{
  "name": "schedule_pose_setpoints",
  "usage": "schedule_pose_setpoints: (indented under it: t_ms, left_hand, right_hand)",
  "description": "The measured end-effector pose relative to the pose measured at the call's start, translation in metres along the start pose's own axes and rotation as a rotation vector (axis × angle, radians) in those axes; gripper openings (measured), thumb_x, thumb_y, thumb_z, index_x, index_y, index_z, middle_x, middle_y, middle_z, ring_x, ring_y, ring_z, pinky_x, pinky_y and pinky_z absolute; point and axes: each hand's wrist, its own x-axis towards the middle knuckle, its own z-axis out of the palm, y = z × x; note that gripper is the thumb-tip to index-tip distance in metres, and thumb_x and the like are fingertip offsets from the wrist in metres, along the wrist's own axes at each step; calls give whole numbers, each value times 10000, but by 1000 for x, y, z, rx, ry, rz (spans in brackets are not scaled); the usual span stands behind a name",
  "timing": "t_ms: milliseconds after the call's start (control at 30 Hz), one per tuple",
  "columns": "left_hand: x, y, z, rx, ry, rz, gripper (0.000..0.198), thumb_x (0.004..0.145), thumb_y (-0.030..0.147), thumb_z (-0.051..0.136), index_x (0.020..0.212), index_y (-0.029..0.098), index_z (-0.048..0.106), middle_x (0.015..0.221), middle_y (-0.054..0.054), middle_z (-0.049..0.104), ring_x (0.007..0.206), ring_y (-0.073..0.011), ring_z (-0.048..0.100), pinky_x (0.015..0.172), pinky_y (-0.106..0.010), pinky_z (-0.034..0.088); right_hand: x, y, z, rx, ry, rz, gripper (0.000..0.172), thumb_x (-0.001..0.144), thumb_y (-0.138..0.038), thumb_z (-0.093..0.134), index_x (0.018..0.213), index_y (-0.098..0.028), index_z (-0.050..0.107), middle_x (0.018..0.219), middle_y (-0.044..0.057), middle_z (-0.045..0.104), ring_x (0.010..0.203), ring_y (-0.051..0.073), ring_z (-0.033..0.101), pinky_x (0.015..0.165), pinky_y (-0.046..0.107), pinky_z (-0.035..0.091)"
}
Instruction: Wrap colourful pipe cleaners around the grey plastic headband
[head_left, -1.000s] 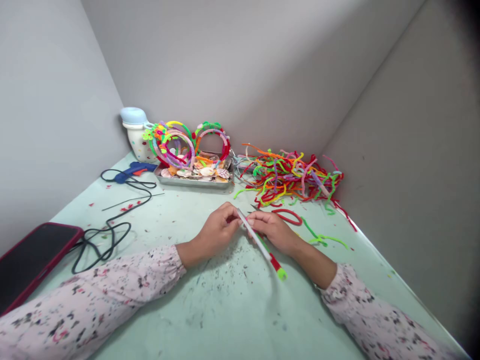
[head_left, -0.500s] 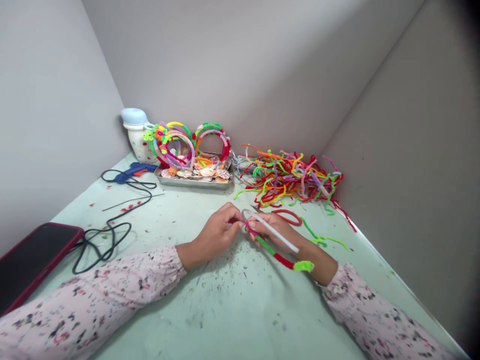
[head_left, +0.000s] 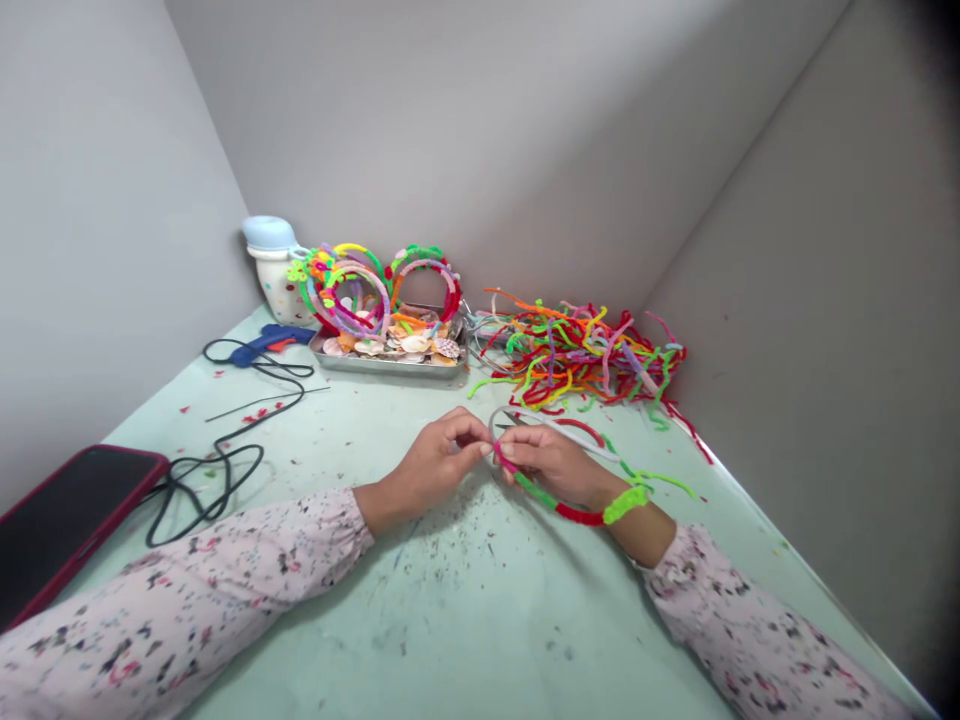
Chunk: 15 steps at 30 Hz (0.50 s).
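Note:
A headband curves around my right hand, one side covered in green, red, bright green and pink fuzzy pipe cleaner, the other side bare greyish white. My right hand pinches it at the pink section. Thumb and fingers of my left hand are pressed together at the pink wrap's edge, touching the band or the pipe cleaner's end; the exact piece between them is too small to make out. Scissors with red handles lie on the table just behind my right hand, partly hidden by it.
At the back stands a metal tray of shells with finished colourful headbands. A tangled pile of pipe cleaners lies right of it. On the left are a bottle, a blue glue gun with black cord, and a phone.
The headband has turned in my right hand, so its bare side lies farther back and its bright green end sits higher over the wrist. Both hands stay nearly in place.

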Motion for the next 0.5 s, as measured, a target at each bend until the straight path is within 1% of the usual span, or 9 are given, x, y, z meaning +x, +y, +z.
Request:
schedule_pose_setpoints:
  t_ms: [233, 500]
  left_hand:
    - [1, -3, -1, -24, -53, 3, 128, 814, 236, 522, 755, 153, 598, 789, -20, 549, 776, -137, 524, 737, -251, 405]
    - [-1, -3, 0, -2, -61, 71, 125, 824, 230, 528, 782, 159, 622, 808, -25, 560, 800, -143, 531, 768, -267, 411]
  right_hand:
    - [-1, -5, 1, 25, -39, 22, 237, 807, -364, 563, 728, -142, 586, 617, 9, 577, 536, 101, 450, 548, 231, 333]
    - [-2, -7, 0, 184, -164, 69, 222, 784, -353, 601, 736, -141, 557, 622, -1, 573, 530, 98, 488, 541, 231, 357]
